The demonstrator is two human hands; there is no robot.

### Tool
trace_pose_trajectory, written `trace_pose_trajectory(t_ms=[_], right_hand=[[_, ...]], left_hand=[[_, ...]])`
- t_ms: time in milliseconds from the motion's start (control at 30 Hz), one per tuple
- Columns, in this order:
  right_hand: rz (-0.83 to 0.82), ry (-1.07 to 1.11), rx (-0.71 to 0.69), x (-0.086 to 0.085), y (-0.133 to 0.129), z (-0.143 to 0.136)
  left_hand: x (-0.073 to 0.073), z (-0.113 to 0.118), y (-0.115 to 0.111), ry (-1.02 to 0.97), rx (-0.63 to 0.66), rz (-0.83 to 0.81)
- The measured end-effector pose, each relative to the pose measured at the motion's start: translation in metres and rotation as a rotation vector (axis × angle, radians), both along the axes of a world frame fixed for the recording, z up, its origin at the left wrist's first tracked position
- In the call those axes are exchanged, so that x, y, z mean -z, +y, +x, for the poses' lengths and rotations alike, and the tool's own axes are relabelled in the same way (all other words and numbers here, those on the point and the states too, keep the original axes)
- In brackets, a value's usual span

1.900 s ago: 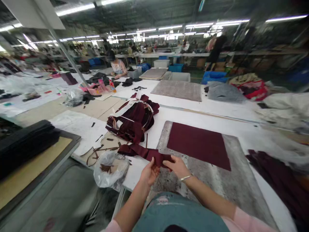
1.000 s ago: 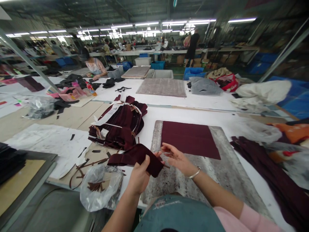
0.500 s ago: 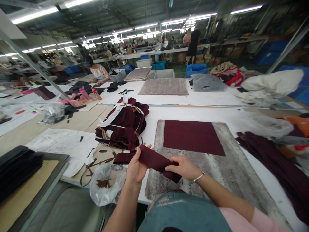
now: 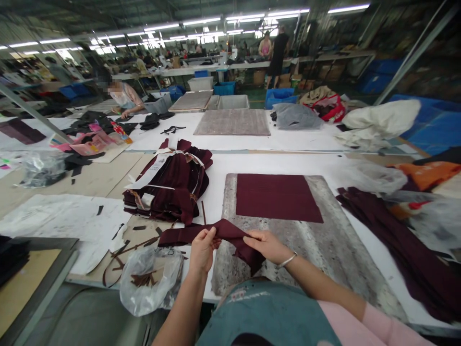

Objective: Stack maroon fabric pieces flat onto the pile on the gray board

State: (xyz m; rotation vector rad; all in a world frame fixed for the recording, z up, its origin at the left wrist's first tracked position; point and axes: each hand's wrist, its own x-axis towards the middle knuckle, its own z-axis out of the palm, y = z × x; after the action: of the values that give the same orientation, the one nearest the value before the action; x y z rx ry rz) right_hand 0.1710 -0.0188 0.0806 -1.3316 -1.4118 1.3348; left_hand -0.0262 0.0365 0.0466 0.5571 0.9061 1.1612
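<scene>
Dark red cloth strip (image 4: 230,229) ran left to right near front edge of bench (image 4: 284,161); left hand (image 4: 201,250) pinched middle, right hand (image 4: 266,246) gripped nearer drooping end.

Light: cast from overhead by long white fluorescent tubes (image 4: 348,8), burnt out | Tone: dark green metal ceiling (image 4: 144,14) left dim, flat white tabletop (image 4: 216,163) brightly lit | Glare: caught on crumpled clear plastic bag (image 4: 135,300) | Focus: background softened (one upper-left patch is pixelated) | Edges: stretched, smeared
</scene>
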Motion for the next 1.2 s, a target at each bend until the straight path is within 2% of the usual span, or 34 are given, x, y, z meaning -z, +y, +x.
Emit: trace_pose_trajectory(t_ms=[100, 167, 333, 467, 633, 800, 867, 967, 1067, 1133, 1200], right_hand=[[-0.029, 0.001, 0.205, 0.002, 0.008, -0.001], [-0.054, -0.026, 0.273, 0.005, 0.012, -0.002], [-0.088, -0.049, 0.228, 0.014, 0.019, -0.004], [-0.084, -0.109, 0.150, 0.019, 0.022, -0.006], [-0.099, -0.146, 0.130, 0.024, 0.022, -0.006], [-0.095, -0.210, 0.110, 0.031, 0.022, -0.005], [-0.106, -0.175, 0.124, 0.032, 0.022, -0.004], [-0.169, -0.042, 0.137, 0.032, 0.022, -0.003], [-0.212, 0.041, 0.142, 0.033, 0.021, -0.002], [-0.220, 0.051, 0.177, 0.034, 0.020, -0.001], [-0.192, -0.010, 0.236, 0.036, 0.018, 0.002]], left_hand=[[0.002, 0.000, 0.004, -0.110, -0.033, -0.025], [0.002, 0.002, 0.003, -0.191, -0.001, -0.027], [0.003, 0.013, -0.009, -0.289, 0.203, 0.027], [0.010, 0.023, -0.014, -0.191, 0.172, 0.010], [0.018, 0.027, -0.011, -0.014, 0.105, -0.041], [0.018, 0.027, -0.011, 0.013, 0.104, -0.027], [0.014, 0.026, -0.013, -0.044, 0.147, -0.031], [0.008, 0.025, -0.017, -0.144, 0.302, 0.016], [0.010, 0.026, -0.020, -0.186, 0.444, 0.025], [0.016, 0.027, -0.021, -0.184, 0.446, -0.008], [0.023, 0.029, -0.021, -0.151, 0.376, -0.051]])
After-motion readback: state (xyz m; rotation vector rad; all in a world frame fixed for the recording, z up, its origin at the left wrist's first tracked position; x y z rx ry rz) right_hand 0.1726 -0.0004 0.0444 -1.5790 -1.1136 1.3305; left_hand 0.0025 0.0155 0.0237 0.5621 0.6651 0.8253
